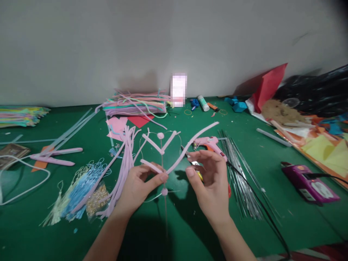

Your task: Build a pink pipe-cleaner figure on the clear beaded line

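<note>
My left hand (140, 186) pinches a pink pipe-cleaner figure (163, 152) where its branches meet a thin wire stem, held above the green table (190, 224). One long pink branch reaches up and right toward a pink glue gun (210, 144). My right hand (209, 181) hovers just right of the figure, fingers curled and apart, with nothing plainly in them. Small pink balls sit on the stem above and below my left thumb.
A bundle of pink pipe cleaners (122, 166) and blue tassels (81, 188) lie at left. Silver wires (239, 174) and a black cord lie at right, beside a purple device (310, 183). Stacked coloured pipe cleaners (136, 103) and paper scraps line the wall.
</note>
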`<state>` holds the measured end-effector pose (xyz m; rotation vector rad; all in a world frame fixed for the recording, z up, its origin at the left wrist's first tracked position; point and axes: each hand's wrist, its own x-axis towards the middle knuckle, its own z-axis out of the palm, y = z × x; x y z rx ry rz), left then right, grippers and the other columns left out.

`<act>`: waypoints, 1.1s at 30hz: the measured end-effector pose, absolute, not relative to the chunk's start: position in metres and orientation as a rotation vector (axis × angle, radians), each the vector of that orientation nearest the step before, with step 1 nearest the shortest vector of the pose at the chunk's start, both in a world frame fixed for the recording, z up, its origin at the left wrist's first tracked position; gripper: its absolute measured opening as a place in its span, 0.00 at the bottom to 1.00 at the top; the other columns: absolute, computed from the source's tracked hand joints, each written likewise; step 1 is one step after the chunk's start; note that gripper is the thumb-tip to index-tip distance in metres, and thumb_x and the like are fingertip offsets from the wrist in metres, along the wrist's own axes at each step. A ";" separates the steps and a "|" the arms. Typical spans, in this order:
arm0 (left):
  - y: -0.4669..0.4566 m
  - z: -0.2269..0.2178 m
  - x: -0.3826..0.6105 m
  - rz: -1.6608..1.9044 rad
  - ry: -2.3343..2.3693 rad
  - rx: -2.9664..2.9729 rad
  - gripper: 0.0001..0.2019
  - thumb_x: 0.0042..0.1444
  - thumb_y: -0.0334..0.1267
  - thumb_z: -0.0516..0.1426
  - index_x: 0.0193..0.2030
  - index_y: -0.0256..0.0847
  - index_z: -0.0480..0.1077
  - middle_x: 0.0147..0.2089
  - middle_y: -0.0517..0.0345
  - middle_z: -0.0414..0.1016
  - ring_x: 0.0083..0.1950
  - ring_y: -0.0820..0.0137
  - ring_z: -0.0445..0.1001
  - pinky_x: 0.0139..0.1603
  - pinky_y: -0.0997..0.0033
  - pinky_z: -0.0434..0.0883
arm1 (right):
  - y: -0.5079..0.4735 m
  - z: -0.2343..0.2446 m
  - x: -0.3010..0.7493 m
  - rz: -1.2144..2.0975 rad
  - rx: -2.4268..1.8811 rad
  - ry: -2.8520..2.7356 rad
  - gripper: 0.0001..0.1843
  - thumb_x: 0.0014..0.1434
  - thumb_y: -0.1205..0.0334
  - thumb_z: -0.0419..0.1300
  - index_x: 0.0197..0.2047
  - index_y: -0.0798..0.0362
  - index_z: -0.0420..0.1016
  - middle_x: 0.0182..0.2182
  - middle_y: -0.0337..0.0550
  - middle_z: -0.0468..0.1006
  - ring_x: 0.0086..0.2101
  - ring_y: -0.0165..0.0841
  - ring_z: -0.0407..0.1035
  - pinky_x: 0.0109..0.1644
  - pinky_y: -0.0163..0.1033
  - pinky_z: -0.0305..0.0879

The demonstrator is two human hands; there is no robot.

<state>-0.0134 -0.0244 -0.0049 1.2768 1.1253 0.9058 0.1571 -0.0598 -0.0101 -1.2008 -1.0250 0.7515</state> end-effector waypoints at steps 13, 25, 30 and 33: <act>-0.028 0.063 -0.022 1.038 1.115 3.394 0.05 0.54 0.25 0.59 0.34 0.35 0.76 0.30 0.52 0.79 0.40 0.58 0.77 0.38 0.61 0.70 | -0.053 0.015 0.170 1.864 -0.801 -0.547 0.41 0.58 0.30 0.44 0.45 0.59 0.79 0.44 0.57 0.79 0.45 0.41 0.74 0.49 0.44 0.69; -0.030 0.023 -0.002 1.112 1.217 3.442 0.02 0.52 0.23 0.62 0.32 0.30 0.76 0.27 0.52 0.78 0.40 0.58 0.79 0.37 0.62 0.71 | -0.084 -0.008 0.143 1.629 -0.824 -0.670 0.28 0.50 0.53 0.70 0.55 0.43 0.74 0.59 0.44 0.71 0.58 0.40 0.65 0.62 0.45 0.60; -0.033 0.017 0.004 1.059 1.209 3.413 0.03 0.53 0.23 0.60 0.33 0.29 0.76 0.27 0.51 0.77 0.39 0.57 0.78 0.37 0.61 0.71 | -0.076 -0.007 0.130 1.515 -1.066 -0.518 0.16 0.56 0.50 0.64 0.44 0.49 0.81 0.47 0.47 0.81 0.47 0.39 0.75 0.53 0.44 0.70; -0.035 0.017 0.001 0.982 1.175 3.350 0.05 0.55 0.23 0.58 0.33 0.30 0.76 0.28 0.51 0.78 0.40 0.55 0.77 0.40 0.59 0.70 | -0.074 -0.013 0.134 1.517 -1.075 -0.499 0.16 0.55 0.49 0.64 0.42 0.51 0.82 0.43 0.48 0.82 0.44 0.38 0.76 0.49 0.43 0.71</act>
